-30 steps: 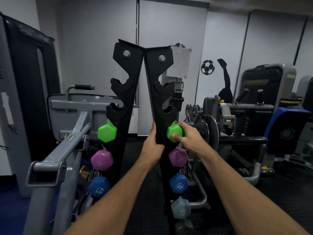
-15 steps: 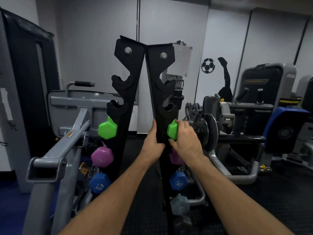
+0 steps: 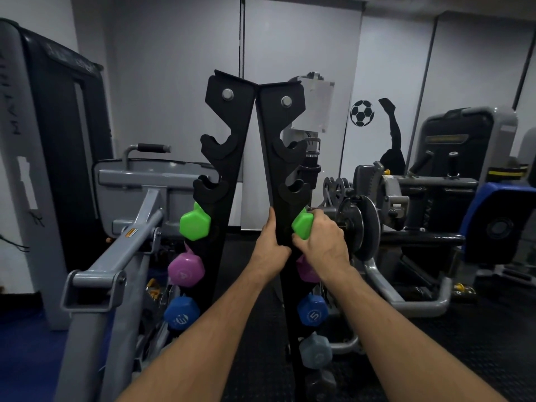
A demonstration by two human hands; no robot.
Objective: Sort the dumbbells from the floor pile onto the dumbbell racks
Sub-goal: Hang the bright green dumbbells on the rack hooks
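Observation:
Two black upright dumbbell racks stand side by side, the left rack (image 3: 224,158) and the right rack (image 3: 280,158). My left hand (image 3: 271,250) grips the right rack's front edge. My right hand (image 3: 322,242) is wrapped around a green dumbbell (image 3: 301,224) at a cradle on the right rack's right side. Below it sit a purple dumbbell (image 3: 306,271), a blue one (image 3: 311,313) marked 5 and a grey one (image 3: 314,353). The left rack carries a green dumbbell (image 3: 195,223), a purple one (image 3: 185,269) and a blue one (image 3: 182,313). The upper cradles on both racks hold nothing.
A grey weight machine arm (image 3: 116,256) juts out close on the left. Another machine with a round disc (image 3: 365,227) stands right of the racks, and a blue padded machine (image 3: 499,224) lies farther right. The floor is black rubber matting (image 3: 478,343).
My right hand has shifted from pinching the green dumbbell's end to wrapping over it, covering more of it. My left hand stays on the rack.

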